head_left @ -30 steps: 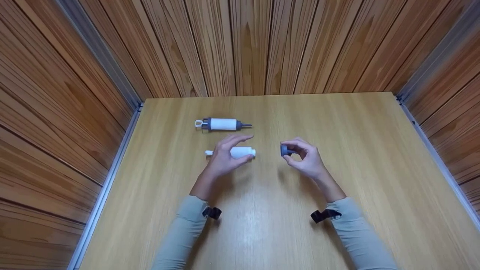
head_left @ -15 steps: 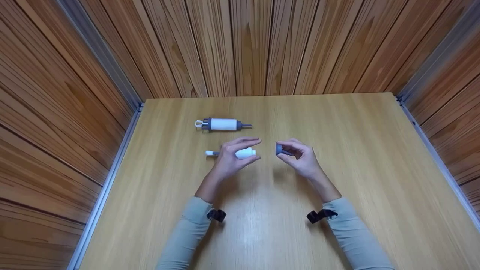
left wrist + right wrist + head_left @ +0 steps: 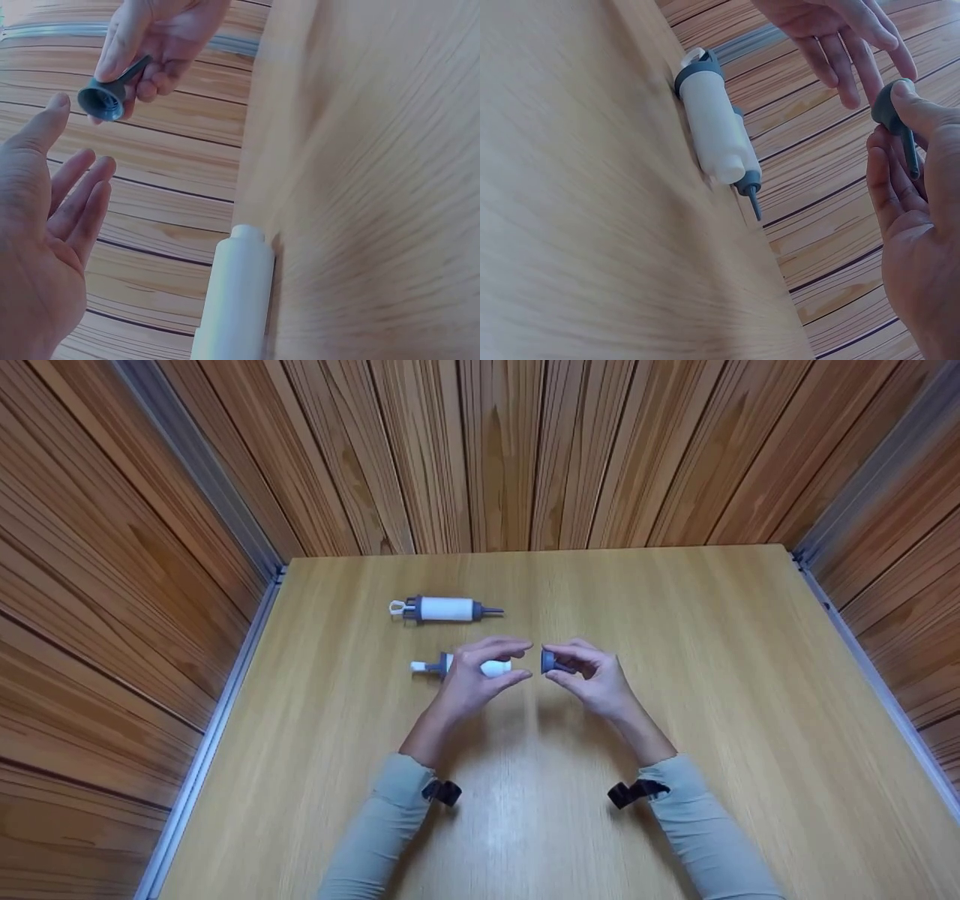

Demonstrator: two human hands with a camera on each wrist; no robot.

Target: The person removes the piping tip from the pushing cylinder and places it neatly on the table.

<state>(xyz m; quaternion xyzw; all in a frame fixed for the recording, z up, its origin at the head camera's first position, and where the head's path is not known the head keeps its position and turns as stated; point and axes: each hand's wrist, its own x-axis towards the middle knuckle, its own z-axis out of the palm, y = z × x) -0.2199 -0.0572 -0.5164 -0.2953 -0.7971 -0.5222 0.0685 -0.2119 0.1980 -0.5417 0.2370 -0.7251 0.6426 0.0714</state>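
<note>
My right hand (image 3: 598, 679) pinches a dark grey nozzle cap (image 3: 548, 661) between thumb and fingers. Its hollow threaded mouth (image 3: 103, 103) faces the left hand, and its thin spout points back toward the right palm. My left hand (image 3: 474, 679) is held with fingers extended and thumb apart, nothing between them, its fingertips close to the cap's rim. Below and behind it on the table lies a white cylinder (image 3: 709, 112) with a narrow bare neck to the right and a grey collar and white handle to the left. The left hand hides part of it in the head view.
Farther back on the wooden table (image 3: 675, 607) lies a similar white cylinder (image 3: 447, 608), with a grey nozzle cap on its right end and a grey collar with a white loop handle on its left. Wood-plank walls (image 3: 499, 457) surround the table at the back and sides.
Both hands have moved toward each other. The right hand brings the nozzle cap leftward; the left hand has shifted right, revealing the cylinder's grey collar. Both cylinders stay put.
</note>
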